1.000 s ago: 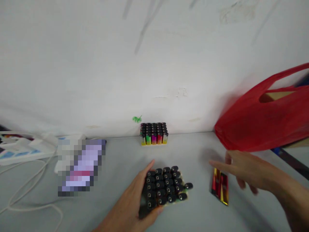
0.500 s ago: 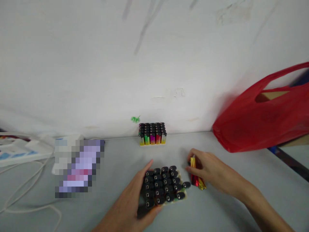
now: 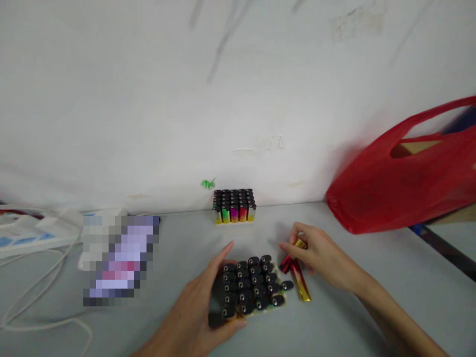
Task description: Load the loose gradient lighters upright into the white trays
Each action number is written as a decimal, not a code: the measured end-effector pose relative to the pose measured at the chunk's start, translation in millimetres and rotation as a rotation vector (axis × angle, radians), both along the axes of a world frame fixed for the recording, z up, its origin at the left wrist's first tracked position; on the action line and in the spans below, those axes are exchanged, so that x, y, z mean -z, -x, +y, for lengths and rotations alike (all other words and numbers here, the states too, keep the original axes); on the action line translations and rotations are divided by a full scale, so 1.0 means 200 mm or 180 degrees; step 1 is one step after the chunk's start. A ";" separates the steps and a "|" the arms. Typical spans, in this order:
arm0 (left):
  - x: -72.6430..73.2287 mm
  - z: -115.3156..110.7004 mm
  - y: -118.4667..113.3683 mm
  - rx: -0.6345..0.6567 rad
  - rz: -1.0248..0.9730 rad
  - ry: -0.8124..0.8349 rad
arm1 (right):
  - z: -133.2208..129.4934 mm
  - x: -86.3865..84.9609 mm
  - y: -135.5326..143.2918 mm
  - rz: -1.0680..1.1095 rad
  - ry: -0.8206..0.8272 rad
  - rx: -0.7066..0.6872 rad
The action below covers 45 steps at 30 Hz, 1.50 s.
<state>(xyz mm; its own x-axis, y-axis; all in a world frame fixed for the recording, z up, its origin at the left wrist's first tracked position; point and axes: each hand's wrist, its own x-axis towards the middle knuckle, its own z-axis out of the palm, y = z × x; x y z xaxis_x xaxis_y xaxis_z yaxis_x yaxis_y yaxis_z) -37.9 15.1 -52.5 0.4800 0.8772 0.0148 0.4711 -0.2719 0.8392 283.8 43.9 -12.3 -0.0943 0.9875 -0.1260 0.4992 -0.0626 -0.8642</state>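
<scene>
My left hand [image 3: 199,302] curls around the left side of a pale tray [image 3: 265,310] of lighters, its thumb at the near edge and a finger stretched along the far side. Rows of black lighter tops [image 3: 243,283] fill the tray, and one lighter [image 3: 287,285] leans out at the right edge. Just right of the tray, my right hand [image 3: 314,253] pinches a shiny red and gold lighter [image 3: 287,263], tilted, with its gold end between the fingers. Below those fingers a second red and gold lighter [image 3: 301,282] lies on the table.
A second block of colourful lighters [image 3: 234,213] stands against the wall. To the left are a phone-like blurred device [image 3: 124,258], a white power strip [image 3: 40,235] and cables [image 3: 55,285]. A red bag [image 3: 405,183] leans at the right over a dark strip [image 3: 442,250].
My right hand has shifted slightly left and tilted one red and gold lighter towards the tray. The two lighters, side by side before, now lie apart at an angle. My left hand stays on the tray.
</scene>
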 end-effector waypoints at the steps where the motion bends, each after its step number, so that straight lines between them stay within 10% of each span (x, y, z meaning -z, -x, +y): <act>1: -0.01 0.01 0.00 0.0016 0.0001 0.0007 | 0.00 0.00 0.00 0.0158 0.0032 0.0050; 17: -0.05 0.01 0.02 0.0291 -0.0386 0.0452 | 0.00 -0.09 0.02 0.2731 0.0839 -0.0059; 45: -0.03 0.01 0.00 0.0213 -0.0192 0.0260 | -0.05 0.01 0.20 0.3242 0.1285 -0.0201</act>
<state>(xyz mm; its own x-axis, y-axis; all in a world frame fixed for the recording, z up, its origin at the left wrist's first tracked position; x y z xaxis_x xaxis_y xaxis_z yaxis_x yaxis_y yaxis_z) -38.0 17.4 -46.7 0.5379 0.8427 -0.0249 0.4022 -0.2306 0.8860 244.7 33.2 -14.7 -0.3867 0.8808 -0.2732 -0.4246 -0.4331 -0.7951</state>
